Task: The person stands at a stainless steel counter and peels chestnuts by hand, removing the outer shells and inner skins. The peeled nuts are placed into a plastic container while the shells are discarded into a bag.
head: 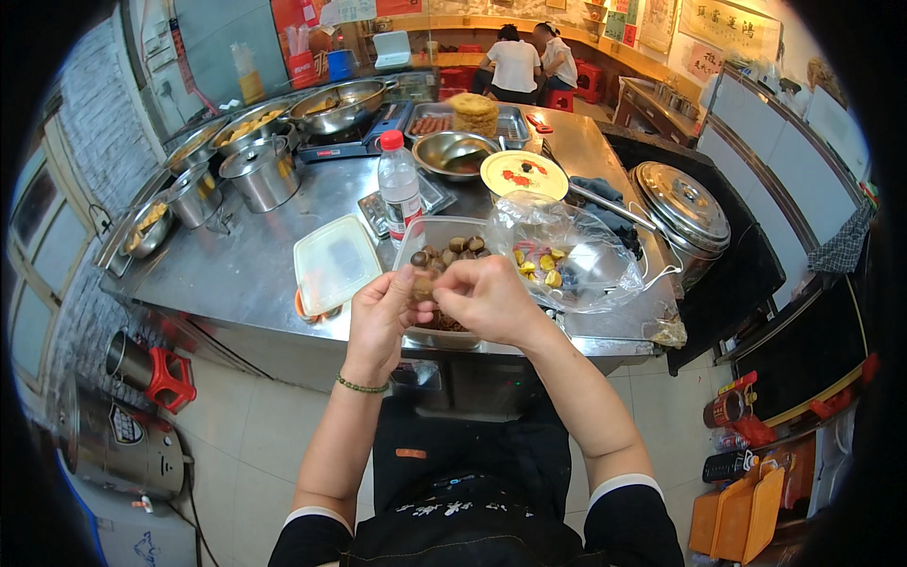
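Between the fingertips of my left hand [382, 312] is a light-brown chestnut [423, 287], held above a plastic tub [425, 230]. The fingertips of my right hand [489, 294] pinch at the same chestnut; whether they hold a bit of its shell cannot be seen. Dark brown whole chestnuts [457, 249] fill the back of the tub, and brown shell scraps [448, 322] lie at its front. To the right, yellow peeled chestnuts [547, 264] sit in a clear plastic bag [602, 266]. A translucent lid [336, 261] rests left of the tub.
Behind the tub stand a red-capped plastic bottle [400, 181], a steel bowl [453, 152] and a cream lidded pot [524, 177]. Steel pots [262, 173] line the left. A large lidded pot [684, 202] is beyond the right edge. Two people [514, 64] sit at the back.
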`<state>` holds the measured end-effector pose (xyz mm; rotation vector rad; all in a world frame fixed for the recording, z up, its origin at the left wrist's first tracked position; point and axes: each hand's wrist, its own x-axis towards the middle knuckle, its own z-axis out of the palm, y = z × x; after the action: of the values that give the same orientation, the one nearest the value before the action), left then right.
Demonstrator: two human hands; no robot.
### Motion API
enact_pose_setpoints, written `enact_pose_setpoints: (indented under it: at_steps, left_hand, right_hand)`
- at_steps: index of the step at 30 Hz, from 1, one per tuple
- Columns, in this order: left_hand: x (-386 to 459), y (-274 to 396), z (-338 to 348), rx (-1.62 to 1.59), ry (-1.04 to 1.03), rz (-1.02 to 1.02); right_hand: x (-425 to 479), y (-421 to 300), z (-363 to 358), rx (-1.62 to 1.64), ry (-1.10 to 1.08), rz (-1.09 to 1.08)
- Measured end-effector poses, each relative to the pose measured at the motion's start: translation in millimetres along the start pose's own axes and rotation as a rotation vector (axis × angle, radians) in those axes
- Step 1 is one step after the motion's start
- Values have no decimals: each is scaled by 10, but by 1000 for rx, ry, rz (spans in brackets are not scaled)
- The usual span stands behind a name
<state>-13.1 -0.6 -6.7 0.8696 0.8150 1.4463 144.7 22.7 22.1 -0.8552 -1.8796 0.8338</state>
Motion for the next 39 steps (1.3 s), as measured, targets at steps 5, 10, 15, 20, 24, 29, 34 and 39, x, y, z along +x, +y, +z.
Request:
enact_pose_setpoints:
  at_steps: [5, 10, 15, 20, 24, 29, 34, 39]
  left_hand:
    - [2, -24, 19, 48, 17, 50]
    - [-26, -16, 49, 194, 10, 116]
    - [-10, 1, 8, 158, -29, 72]
    - [-10, 47, -17, 139, -42, 24]
    - [-5, 68, -5, 305, -62, 88]
    - [11, 57, -33, 381, -134, 146]
    - [-4, 92, -54, 316, -110, 59]
    - [2, 73, -32, 450, -127, 139]
  right_hand:
    - [6, -38, -35, -157, -7, -110]
    - [-1, -94, -51, -229, -28, -106]
    - [5, -76, -29, -97, -15, -23]
    - [36, 31, -71, 47, -96, 17]
    - [80, -4, -150, -100, -202, 18]
    - [24, -10, -76, -125, -144, -3]
    - [39, 100, -96, 199, -234, 154]
    - [76, 80, -140, 174, -325, 224]
